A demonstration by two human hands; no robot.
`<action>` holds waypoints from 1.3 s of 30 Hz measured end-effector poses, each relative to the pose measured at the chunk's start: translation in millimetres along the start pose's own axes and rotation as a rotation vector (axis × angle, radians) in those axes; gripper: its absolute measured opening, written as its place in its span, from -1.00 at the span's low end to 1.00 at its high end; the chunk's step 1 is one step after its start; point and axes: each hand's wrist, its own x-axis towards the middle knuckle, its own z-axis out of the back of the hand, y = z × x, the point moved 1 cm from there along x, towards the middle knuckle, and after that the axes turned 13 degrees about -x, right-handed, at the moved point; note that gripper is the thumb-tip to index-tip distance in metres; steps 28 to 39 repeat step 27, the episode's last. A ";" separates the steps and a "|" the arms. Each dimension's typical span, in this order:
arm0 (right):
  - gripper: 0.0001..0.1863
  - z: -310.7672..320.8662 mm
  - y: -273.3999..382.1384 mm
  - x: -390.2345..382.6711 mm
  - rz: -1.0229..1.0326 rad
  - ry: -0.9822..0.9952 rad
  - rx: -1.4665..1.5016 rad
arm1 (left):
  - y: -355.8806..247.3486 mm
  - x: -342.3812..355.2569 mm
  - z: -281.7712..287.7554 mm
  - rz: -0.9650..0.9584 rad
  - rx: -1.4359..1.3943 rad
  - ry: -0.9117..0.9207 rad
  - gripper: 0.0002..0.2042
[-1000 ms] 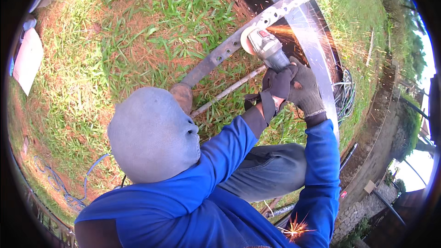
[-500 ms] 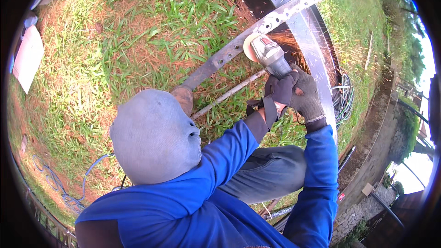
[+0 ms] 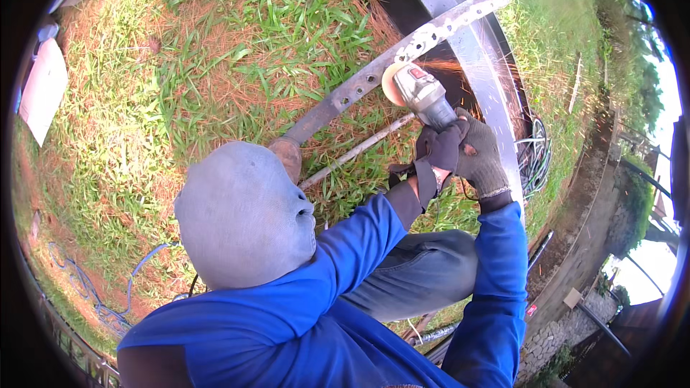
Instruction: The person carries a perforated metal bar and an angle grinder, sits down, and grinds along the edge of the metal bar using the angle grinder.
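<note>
Both my gloved hands are closed around the body of a grey angle grinder (image 3: pixel 425 93), whose pale disc (image 3: pixel 392 85) meets or nearly meets the lower edge of a metal bar with holes (image 3: pixel 352 91). My left hand (image 3: pixel 440 145), in a dark glove, wraps the grinder's handle end. Beside it my right hand (image 3: pixel 480 154), in a worn grey glove, closes on the rear of the same tool. Orange sparks (image 3: pixel 442 65) spray to the right from the disc. The bar runs from beside my boot (image 3: pixel 286 154) up to a grey steel beam (image 3: pixel 471 57), which it crosses. Its far part looks paler.
A thin rod (image 3: pixel 357 151) lies on the grass below the bar. Coiled cables (image 3: pixel 533 158) sit beyond the beam on the right. A blue hose (image 3: pixel 133 280) curves over the grass at lower left. A white sheet (image 3: pixel 44 90) stands at far left.
The grinder has shifted slightly nearer to me, along with both hands. The spark spray looks narrower. The bar has barely moved.
</note>
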 end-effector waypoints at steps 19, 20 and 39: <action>-0.46 -64.2 -31.6 22.1 0.035 0.005 0.359 | 30.0 31.7 46.7 -0.083 -0.394 0.198 -0.65; -0.45 -60.9 -39.6 20.5 0.000 0.009 0.289 | 28.3 25.9 35.2 -0.111 -0.385 0.187 -0.65; -0.22 -24.2 -44.3 -15.4 -0.047 0.014 0.284 | -15.5 -15.3 -22.6 0.066 0.185 -0.036 -0.39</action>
